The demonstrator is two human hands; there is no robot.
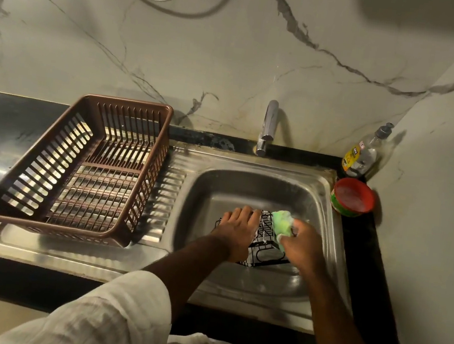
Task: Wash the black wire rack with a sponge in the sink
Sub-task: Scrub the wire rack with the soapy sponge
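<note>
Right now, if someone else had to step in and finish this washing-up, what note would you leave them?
Left hand: grip on the black wire rack, steadying it inside the stainless steel sink.
Right hand: grip on the green sponge, pressed against the rack's upper end.
Done: scrubbing is under way; white suds show among the wires.
Left: scrub the remaining wires and rinse under the chrome tap, which shows no running water. Then probably drain it in the brown slatted plastic basket on the draining board.
</note>
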